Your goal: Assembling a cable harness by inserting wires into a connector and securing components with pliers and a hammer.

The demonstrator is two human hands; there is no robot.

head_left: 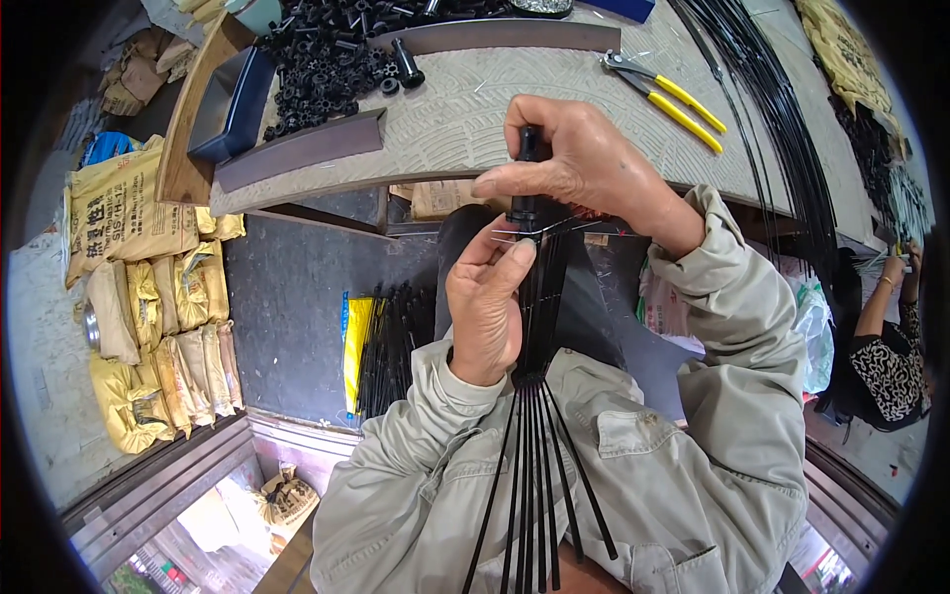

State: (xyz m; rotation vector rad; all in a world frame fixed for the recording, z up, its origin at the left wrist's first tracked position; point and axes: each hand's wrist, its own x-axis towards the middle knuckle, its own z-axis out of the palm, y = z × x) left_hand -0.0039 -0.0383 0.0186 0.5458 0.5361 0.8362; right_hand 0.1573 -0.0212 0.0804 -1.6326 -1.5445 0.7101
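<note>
A black umbrella frame stands between my hands, its loose ribs (534,465) fanning down over my lap. At its top is a black plastic runner (522,210) with a narrow tube and a ringed flange. My left hand (490,297) is closed at the flange, its thumb and forefinger pinching the rib ends there. Thin silvery wire sticks out beside that thumb. Around the tube curls my right hand (584,163), its thumb crossing in front and its forefinger bent behind. Its lower fingers are partly hidden.
Yellow-handled pliers (683,104) lie on the worktable (445,129). A heap of black plastic parts (317,74) sits behind metal strips, beside a blue bin (230,104). Long black rods (767,99) cover the right side. Stacked sacks (139,208) stand left; a co-worker's arm (881,297) shows far right.
</note>
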